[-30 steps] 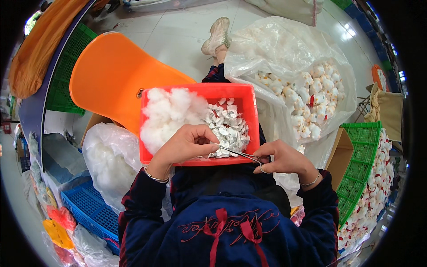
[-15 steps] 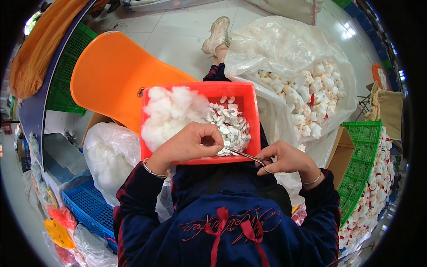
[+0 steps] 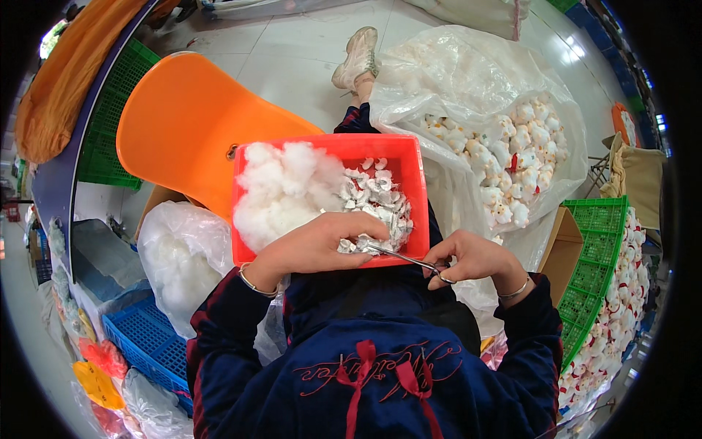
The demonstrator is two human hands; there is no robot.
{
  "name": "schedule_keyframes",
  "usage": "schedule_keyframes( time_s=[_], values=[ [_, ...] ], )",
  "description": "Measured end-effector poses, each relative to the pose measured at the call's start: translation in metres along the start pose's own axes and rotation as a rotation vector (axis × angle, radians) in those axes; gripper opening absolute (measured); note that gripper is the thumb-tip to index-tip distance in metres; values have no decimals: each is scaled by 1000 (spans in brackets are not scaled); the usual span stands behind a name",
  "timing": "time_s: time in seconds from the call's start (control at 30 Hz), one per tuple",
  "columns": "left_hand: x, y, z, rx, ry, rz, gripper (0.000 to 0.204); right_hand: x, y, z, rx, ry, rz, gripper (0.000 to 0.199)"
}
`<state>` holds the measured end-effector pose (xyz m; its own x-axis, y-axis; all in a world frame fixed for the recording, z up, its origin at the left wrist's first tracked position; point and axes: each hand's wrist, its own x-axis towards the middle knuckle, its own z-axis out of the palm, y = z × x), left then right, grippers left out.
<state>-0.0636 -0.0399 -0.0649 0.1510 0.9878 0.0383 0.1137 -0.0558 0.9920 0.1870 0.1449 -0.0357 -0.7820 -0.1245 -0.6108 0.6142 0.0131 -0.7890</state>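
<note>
A red plastic bin (image 3: 419,183) rests on my lap, with fluffy white stuffing (image 3: 281,183) on its left and a heap of small silvery-white pieces (image 3: 384,197) on its right. My right hand (image 3: 472,257) is closed round the handle end of slim metal forceps (image 3: 406,257), beside the bin's near right corner. Their tip points left into the gap between the thumb and fingers of my left hand (image 3: 314,240). This hand reaches over the near rim with thumb and fingers apart, and silvery-white pieces show in the gap. Whether the tip grips anything is too small to tell.
A clear plastic bag (image 3: 468,69) at the far right contains many small white stuffed shapes (image 3: 512,157). An orange chair (image 3: 190,124) is beyond the bin on the left. A bag of stuffing (image 3: 179,256) and blue crate (image 3: 157,340) lie left; a green crate (image 3: 596,256) stands right.
My left hand has moved right and its fingers have parted from a pinch near the forceps' tip. The forceps have shifted slightly right and down with my right hand.
</note>
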Motion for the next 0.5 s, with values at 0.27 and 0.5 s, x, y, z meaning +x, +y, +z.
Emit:
schedule_keyframes(
  time_s=[0.27,0.5],
  values=[
    [5,13,-11,29,18,-100,10,-7,6,0,107,15,-7,22],
    [2,11,-15,-7,37,-102,16,-14,-1,4,63,66,-29,23]
  ],
)
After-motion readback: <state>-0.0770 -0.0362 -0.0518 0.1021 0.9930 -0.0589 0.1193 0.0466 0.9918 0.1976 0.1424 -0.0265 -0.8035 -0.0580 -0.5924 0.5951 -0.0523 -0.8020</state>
